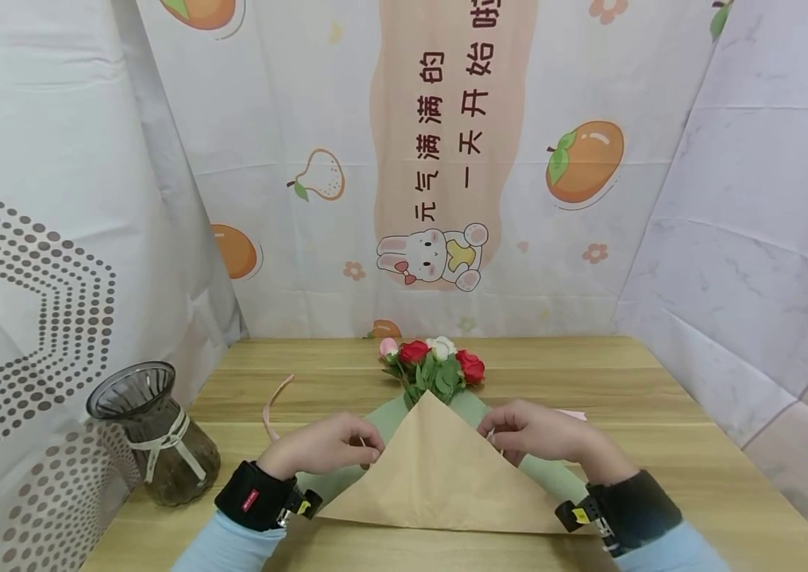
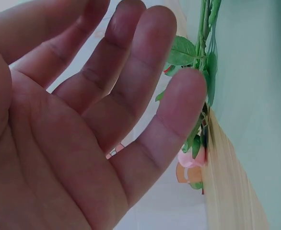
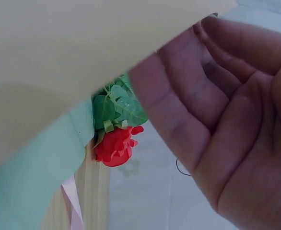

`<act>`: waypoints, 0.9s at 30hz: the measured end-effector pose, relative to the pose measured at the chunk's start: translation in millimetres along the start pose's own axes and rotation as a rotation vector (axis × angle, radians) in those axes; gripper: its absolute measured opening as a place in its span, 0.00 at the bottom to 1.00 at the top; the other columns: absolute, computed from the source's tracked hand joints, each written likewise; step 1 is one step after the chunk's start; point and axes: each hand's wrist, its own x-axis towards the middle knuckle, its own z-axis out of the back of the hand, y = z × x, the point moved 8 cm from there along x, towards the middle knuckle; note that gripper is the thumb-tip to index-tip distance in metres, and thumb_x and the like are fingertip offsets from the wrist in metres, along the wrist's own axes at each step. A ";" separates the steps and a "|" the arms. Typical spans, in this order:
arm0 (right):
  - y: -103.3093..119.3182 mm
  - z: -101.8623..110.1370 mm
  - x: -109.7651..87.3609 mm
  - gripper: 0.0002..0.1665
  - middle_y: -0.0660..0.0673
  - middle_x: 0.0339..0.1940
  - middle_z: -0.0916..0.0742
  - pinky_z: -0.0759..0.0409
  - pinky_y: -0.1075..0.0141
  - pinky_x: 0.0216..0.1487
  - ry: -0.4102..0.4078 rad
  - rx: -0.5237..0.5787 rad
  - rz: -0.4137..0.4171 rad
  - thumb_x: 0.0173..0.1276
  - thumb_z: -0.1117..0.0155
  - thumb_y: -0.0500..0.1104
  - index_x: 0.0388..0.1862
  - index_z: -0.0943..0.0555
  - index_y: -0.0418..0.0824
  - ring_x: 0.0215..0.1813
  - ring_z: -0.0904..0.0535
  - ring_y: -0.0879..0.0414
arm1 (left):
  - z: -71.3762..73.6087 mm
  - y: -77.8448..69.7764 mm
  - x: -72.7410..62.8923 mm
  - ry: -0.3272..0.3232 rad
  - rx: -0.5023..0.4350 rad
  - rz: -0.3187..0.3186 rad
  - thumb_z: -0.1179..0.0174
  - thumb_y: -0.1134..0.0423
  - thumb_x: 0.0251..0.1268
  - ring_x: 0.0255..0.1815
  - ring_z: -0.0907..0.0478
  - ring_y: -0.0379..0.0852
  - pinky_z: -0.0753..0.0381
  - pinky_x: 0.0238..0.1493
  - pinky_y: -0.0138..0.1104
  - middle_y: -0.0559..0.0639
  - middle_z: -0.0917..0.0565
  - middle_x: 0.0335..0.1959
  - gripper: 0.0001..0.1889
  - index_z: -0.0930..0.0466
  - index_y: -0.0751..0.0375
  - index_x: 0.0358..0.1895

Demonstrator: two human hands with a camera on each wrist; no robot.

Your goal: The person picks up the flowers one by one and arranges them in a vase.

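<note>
In the head view a sheet of brown wrapping paper stands as a triangle in front of me, its peak covering the flower stems from the front. My left hand pinches its left edge; in the left wrist view the other fingers extend loosely, and the pinch itself is out of frame. My right hand pinches the right edge between thumb and fingers. Behind the paper lie artificial roses: pink, red and white, with green leaves. Pale green wrapping paper shows beneath the brown sheet.
A smoky glass vase with a pale ribbon bow stands at the table's left edge. A pink ribbon lies left of the flowers, and part of another pink strip shows at right. Printed curtains enclose the wooden table.
</note>
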 end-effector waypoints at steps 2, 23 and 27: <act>0.9 -1.6 -1.0 0.12 0.45 0.28 0.17 0.15 0.57 0.37 0.017 -0.013 0.004 0.75 0.43 0.35 0.52 0.17 0.40 0.31 0.17 0.50 | -1.3 -1.7 -0.2 0.015 0.003 -0.001 0.40 0.63 0.76 0.35 0.19 0.39 0.21 0.38 0.31 0.40 0.17 0.34 0.06 0.13 0.53 0.41; 13.2 -12.0 -20.2 0.32 0.45 0.55 0.15 0.20 0.60 0.55 0.107 -0.225 0.041 0.65 0.26 0.50 0.66 0.22 0.41 0.56 0.17 0.51 | -17.0 -1.0 -6.0 0.127 0.134 0.129 0.36 0.55 0.68 0.53 0.21 0.43 0.22 0.55 0.35 0.50 0.17 0.54 0.21 0.20 0.62 0.59; 10.3 -14.3 -24.5 0.40 0.48 0.64 0.18 0.22 0.57 0.59 0.113 -0.343 0.010 0.61 0.24 0.56 0.70 0.24 0.46 0.64 0.22 0.48 | -17.4 0.9 -8.9 0.115 0.205 0.165 0.31 0.51 0.62 0.59 0.23 0.52 0.24 0.57 0.38 0.49 0.20 0.58 0.27 0.21 0.61 0.61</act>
